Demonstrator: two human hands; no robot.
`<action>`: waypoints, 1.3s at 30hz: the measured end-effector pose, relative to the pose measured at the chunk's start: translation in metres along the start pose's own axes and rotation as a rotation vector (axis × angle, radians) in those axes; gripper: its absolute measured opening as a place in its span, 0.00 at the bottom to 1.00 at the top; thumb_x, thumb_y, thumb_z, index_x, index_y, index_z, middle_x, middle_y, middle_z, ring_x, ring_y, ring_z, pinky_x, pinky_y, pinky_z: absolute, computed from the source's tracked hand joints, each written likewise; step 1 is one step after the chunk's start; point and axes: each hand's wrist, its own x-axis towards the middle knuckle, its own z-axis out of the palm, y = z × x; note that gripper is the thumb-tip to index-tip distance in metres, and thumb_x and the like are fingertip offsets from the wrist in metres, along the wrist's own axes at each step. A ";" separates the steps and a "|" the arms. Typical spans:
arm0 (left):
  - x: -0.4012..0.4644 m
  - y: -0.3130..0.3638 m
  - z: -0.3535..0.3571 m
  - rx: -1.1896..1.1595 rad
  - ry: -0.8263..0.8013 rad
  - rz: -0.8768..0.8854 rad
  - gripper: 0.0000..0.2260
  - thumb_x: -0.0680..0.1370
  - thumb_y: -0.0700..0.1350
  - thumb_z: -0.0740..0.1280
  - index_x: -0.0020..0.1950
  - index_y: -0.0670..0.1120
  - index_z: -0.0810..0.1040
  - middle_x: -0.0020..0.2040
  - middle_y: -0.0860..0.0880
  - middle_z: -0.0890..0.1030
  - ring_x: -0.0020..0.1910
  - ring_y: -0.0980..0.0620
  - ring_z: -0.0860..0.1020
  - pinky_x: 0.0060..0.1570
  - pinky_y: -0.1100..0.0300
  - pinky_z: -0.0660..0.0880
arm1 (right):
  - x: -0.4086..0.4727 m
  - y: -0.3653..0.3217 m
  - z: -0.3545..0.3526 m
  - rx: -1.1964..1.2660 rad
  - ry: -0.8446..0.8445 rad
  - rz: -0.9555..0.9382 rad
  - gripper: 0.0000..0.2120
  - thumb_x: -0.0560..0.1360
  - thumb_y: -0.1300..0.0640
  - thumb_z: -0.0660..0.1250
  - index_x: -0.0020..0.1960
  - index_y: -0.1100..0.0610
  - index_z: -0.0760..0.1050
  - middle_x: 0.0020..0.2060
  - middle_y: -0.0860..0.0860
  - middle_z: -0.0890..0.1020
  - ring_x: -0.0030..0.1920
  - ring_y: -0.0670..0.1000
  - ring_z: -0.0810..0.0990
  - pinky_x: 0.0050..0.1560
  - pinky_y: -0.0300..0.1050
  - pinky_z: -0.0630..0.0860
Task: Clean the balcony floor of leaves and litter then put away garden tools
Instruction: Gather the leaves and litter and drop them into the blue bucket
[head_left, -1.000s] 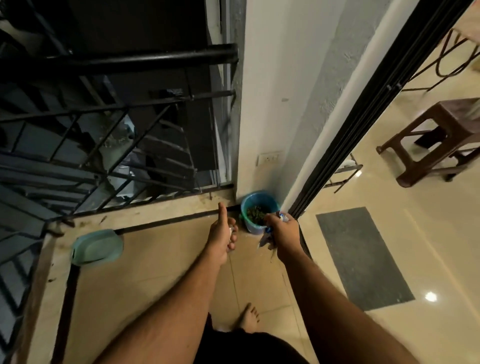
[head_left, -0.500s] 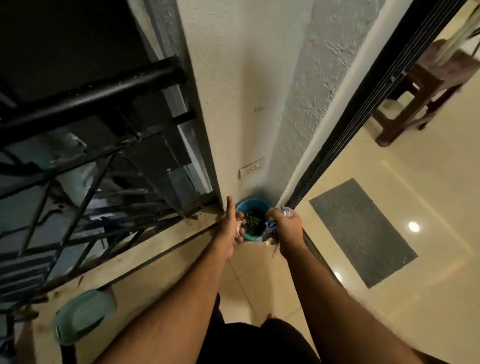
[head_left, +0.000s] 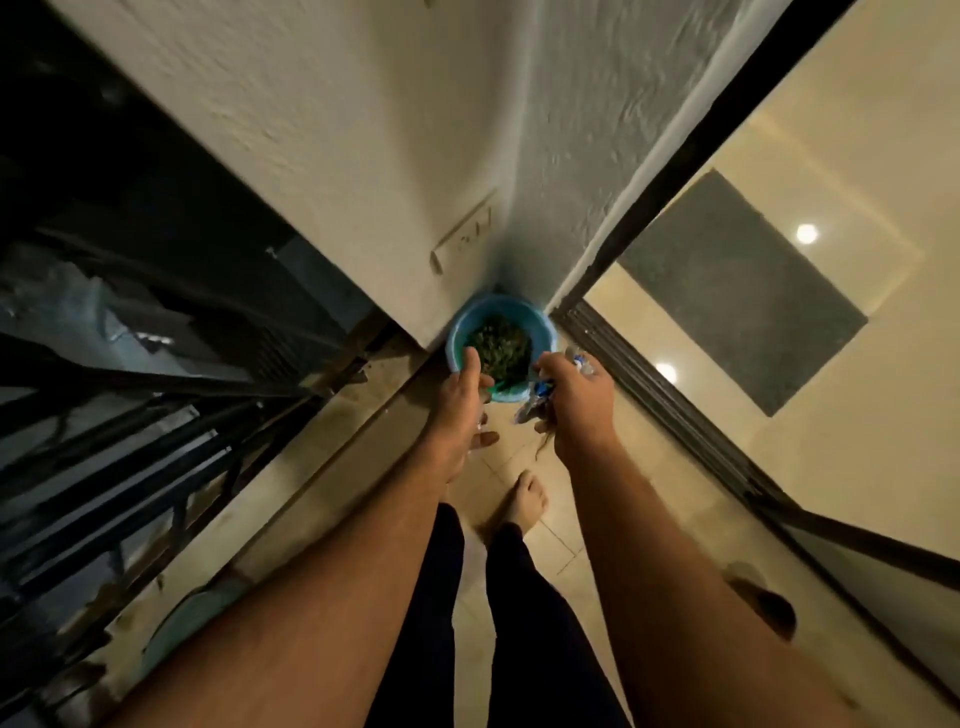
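In the balcony corner, a blue bucket (head_left: 500, 332) holds leaves (head_left: 500, 349). The right hand (head_left: 570, 402) grips crumpled wrappers (head_left: 535, 400) beside it; the left hand (head_left: 462, 402) curls round something small.

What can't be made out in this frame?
- Head view: what the left hand holds, if anything; its fingers curl away from the camera.
- Wrappers in the right hand: print too small and blurred.
- Bucket bottom: covered by leaves.
- Green object by the railing: hidden behind the left forearm.
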 end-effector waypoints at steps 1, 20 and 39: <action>0.017 -0.008 0.004 0.002 0.012 0.002 0.24 0.82 0.66 0.50 0.51 0.49 0.76 0.51 0.48 0.78 0.49 0.50 0.75 0.43 0.53 0.77 | 0.016 0.012 -0.001 -0.002 0.006 0.011 0.10 0.75 0.60 0.67 0.54 0.63 0.75 0.38 0.60 0.80 0.29 0.55 0.75 0.22 0.42 0.69; 0.363 -0.083 0.065 -0.069 -0.047 0.044 0.40 0.69 0.77 0.47 0.62 0.50 0.77 0.65 0.43 0.78 0.64 0.44 0.77 0.66 0.41 0.72 | 0.332 0.189 0.080 -0.142 0.043 -0.071 0.42 0.67 0.21 0.47 0.62 0.50 0.76 0.59 0.50 0.81 0.62 0.50 0.78 0.70 0.55 0.70; 0.363 -0.079 0.057 0.199 -0.028 0.215 0.30 0.82 0.66 0.49 0.73 0.49 0.72 0.66 0.50 0.76 0.63 0.52 0.74 0.64 0.53 0.71 | 0.326 0.181 0.066 -0.055 -0.061 -0.131 0.30 0.85 0.42 0.38 0.75 0.58 0.64 0.67 0.47 0.75 0.56 0.32 0.72 0.55 0.22 0.65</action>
